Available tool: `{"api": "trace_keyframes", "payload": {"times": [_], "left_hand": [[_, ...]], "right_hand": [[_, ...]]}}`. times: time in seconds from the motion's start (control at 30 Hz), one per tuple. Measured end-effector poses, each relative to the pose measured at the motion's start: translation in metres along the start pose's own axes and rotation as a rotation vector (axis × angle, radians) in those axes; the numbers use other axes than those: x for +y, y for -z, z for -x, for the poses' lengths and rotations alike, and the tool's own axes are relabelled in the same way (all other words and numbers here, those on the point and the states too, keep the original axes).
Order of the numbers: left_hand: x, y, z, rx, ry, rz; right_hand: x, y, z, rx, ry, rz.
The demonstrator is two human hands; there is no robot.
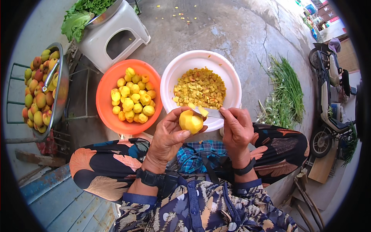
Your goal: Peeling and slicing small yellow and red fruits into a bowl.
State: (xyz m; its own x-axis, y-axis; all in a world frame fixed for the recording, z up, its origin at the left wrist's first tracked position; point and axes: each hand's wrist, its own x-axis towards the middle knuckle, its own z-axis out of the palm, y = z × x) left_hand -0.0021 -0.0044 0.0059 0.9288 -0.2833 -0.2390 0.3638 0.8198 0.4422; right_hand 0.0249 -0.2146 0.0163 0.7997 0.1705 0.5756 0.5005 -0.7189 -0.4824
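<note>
My left hand (170, 137) grips a peeled yellow fruit (191, 122) over the near rim of a white basin (231, 73). My right hand (237, 131) is closed on a knife (213, 113), whose blade lies at the fruit's top with a pale yellow slice on it. Many small yellow cut pieces (199, 87) are inside the white basin. To its left, an orange basin (106, 100) holds several peeled yellow fruits (135, 98). A metal bowl (62, 73) at the far left holds unpeeled red-yellow fruit (40, 100) and a metal utensil (50, 75).
A grey plastic stool (133, 27) stands at the upper left beside leafy greens (77, 21). Long green stalks (286, 92) lie on the concrete floor (224, 31) at right. A parked scooter (330, 123) stands at the far right, near a wooden board (324, 168).
</note>
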Motion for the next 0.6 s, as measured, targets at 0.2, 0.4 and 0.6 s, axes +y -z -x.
{"api": "trace_keyframes", "payload": {"times": [0.2, 0.4, 0.6], "left_hand": [[0.003, 0.001, 0.000, -0.019, 0.025, 0.025], [-0.002, 0.005, 0.001, 0.068, 0.006, -0.015], [-0.004, 0.007, 0.003, 0.030, -0.039, -0.097]], "right_hand": [[-0.024, 0.001, -0.003, -0.037, 0.225, -0.005], [-0.030, -0.003, -0.001, -0.055, 0.275, 0.018], [-0.033, -0.008, 0.001, -0.048, 0.265, 0.033]]}}
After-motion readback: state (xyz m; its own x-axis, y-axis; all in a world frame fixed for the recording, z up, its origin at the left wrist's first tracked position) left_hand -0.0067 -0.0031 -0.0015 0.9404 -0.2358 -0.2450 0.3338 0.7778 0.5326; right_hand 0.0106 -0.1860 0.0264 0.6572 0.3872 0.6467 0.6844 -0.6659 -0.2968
